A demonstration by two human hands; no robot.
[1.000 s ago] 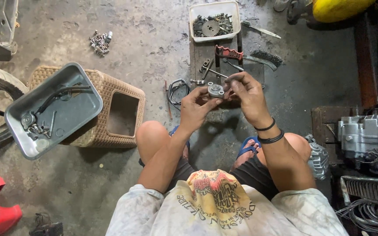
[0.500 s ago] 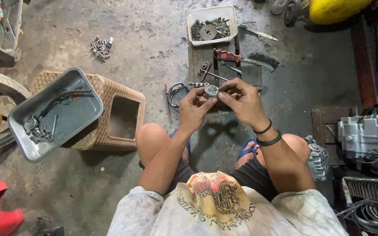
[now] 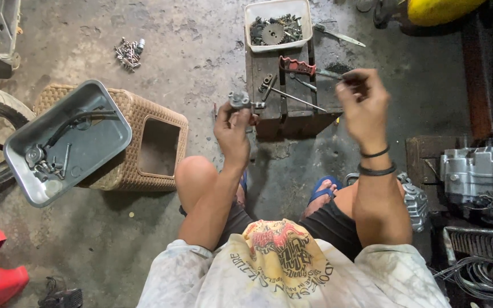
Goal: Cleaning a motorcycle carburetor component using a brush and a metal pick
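Left hand (image 3: pixel 232 128) pinches a small grey metal engine part (image 3: pixel 239 100); right hand (image 3: pixel 363 105), fingers curled together, hovers right of it over the dark wooden block (image 3: pixel 292 111).

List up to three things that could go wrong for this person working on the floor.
1. The left hand holds the small metal part up by its fingertips alone; it may slip and fall onto the concrete.
2. The metal tray hangs over the edge of the wicker stool and might tip.
3. The loose bolts on the floor could get scattered.
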